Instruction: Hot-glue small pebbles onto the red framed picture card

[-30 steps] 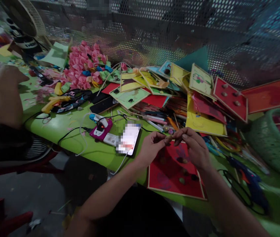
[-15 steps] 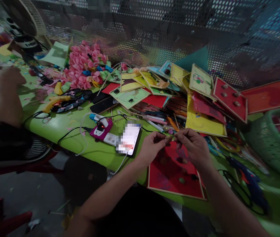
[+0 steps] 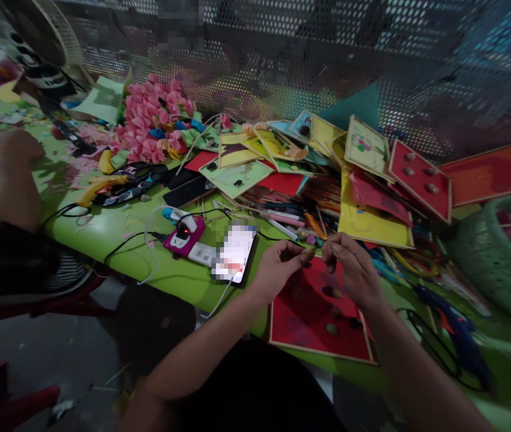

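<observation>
My left hand (image 3: 282,264) pinches a small brownish pebble (image 3: 308,255) between thumb and fingertips, above the far edge of a red card (image 3: 300,318). To its right, a small gap away, my right hand (image 3: 353,267) is closed with thumb and fingers together; whatever it may hold is too small to make out. The red card has a thin pale wooden border and lies on the green table. Several pebbles, among them a greenish one (image 3: 331,329) and a dark one (image 3: 354,323), rest on it. My hands hide its far part.
Left of my hands are a lit phone (image 3: 236,252) on a cable and a purple power strip (image 3: 186,236). A blue glue gun (image 3: 453,336) and a green basket (image 3: 498,264) stand right. Framed cards (image 3: 237,174) pile up behind. Another person's hand (image 3: 15,144) is far left.
My right hand has drawn slightly away to the right from my left, opening a gap between their fingertips. My left hand stays in place with the pebble.
</observation>
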